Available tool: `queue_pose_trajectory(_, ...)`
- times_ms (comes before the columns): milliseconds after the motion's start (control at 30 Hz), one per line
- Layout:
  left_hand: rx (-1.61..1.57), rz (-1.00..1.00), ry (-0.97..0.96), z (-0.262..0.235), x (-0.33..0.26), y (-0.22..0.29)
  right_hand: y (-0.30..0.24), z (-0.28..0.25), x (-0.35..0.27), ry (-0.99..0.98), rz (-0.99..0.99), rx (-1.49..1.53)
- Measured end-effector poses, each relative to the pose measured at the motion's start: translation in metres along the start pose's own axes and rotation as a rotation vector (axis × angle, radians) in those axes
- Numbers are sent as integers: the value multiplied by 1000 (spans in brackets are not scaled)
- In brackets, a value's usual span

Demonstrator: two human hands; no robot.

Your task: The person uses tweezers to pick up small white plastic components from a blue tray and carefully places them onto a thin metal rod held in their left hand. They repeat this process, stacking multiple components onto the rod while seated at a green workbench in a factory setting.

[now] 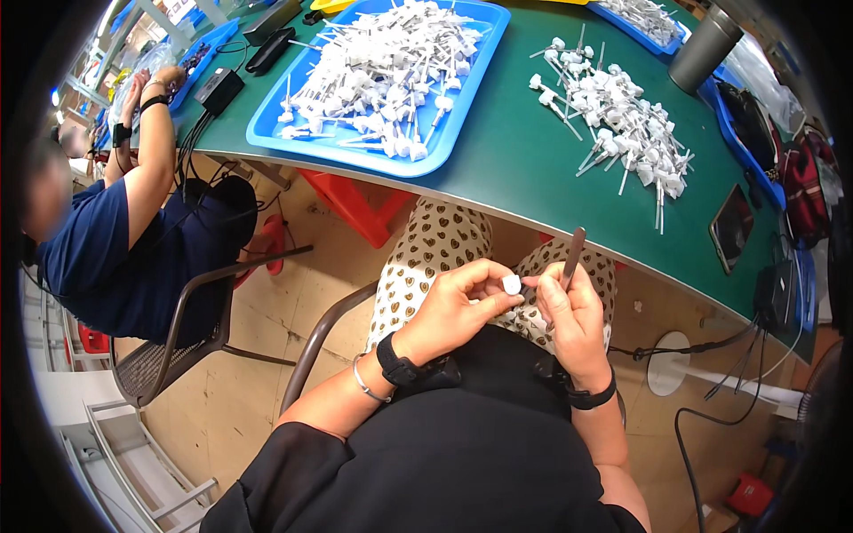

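Over my lap, my left hand (453, 306) pinches a small white plastic cap-like piece (512, 284) between thumb and fingertips. Close beside it, my right hand (573, 311) is closed around a slim dark-brown tool (576, 249), whose rounded end sticks up past the fingers. Its lower end is mostly hidden, so I cannot tell its exact kind. Ahead of my hands, a blue tray (355, 160) on the table is heaped with white plastic parts (391, 67) that have thin stems. A loose pile of similar stemmed parts (631, 124) lies on the tabletop to the right.
The green table (506, 169) has its near edge just beyond my hands. At right are a grey metal cylinder (705, 49), a phone (731, 228) and cables. A co-worker (115, 222) sits at left by a chair (178, 329). A red stool (355, 204) stands under the table.
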State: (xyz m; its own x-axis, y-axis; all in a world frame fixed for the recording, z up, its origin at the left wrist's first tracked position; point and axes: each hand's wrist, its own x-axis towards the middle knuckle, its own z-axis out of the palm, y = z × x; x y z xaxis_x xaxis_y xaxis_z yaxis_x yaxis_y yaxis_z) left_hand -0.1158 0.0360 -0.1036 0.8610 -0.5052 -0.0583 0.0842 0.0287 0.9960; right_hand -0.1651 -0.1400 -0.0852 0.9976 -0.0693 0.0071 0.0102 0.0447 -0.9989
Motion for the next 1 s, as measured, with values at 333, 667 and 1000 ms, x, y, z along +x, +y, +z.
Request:
queue_pose_trajectory(333, -115, -33, -15, -6, 0, 3, 2, 4, 3, 73, -18, -7)
queue_pose_trajectory(667, 470, 341, 141, 3, 3, 1, 1, 11, 6, 122, -500, -678)
queue_pose_trajectory(1000, 697, 538, 200, 4, 10, -3, 1, 13, 5, 174, -433, -750)
